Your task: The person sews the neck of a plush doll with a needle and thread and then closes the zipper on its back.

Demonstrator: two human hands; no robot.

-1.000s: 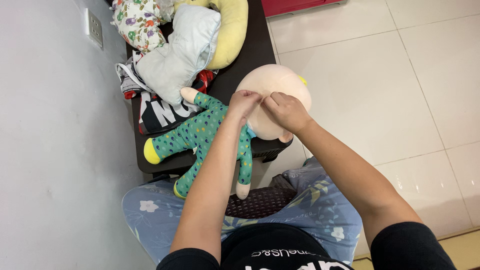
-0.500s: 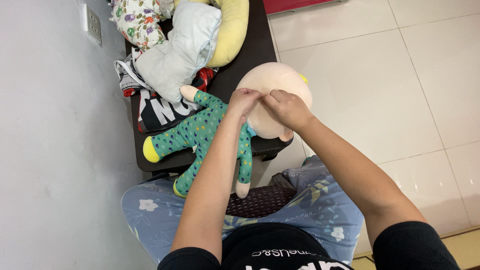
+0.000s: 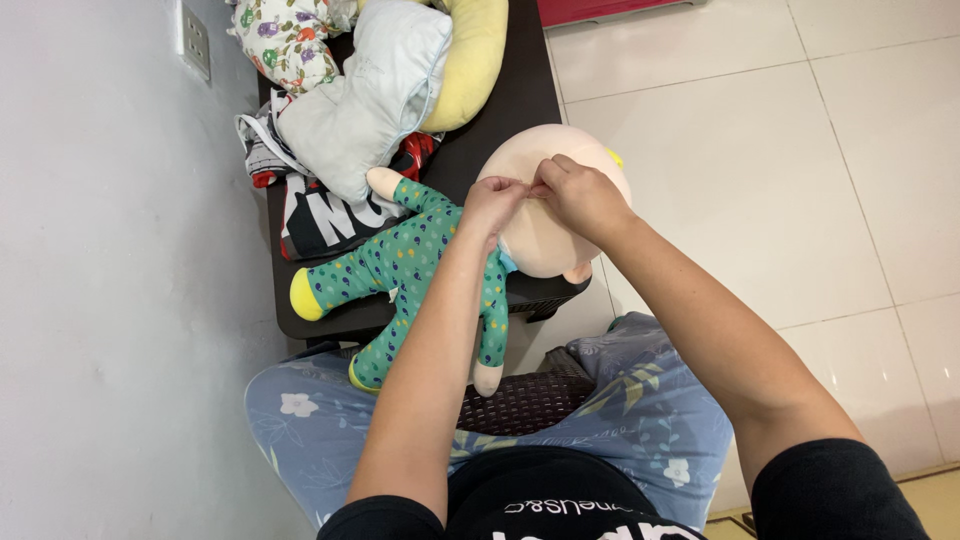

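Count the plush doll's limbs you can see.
4: one arm up by the grey cushion, one arm hanging off the table edge, two legs pointing toward the wall. None seems hidden.

Blk short sleeves, bare forearms, blue floral trousers.

The doll (image 3: 430,270) lies across the worktop (image 3: 520,90) before my knees, its head to the right under my left hand (image 3: 492,203) and right hand (image 3: 580,195). Pillows (image 3: 370,90) lie farther off, a wall socket (image 3: 194,40) at far left.
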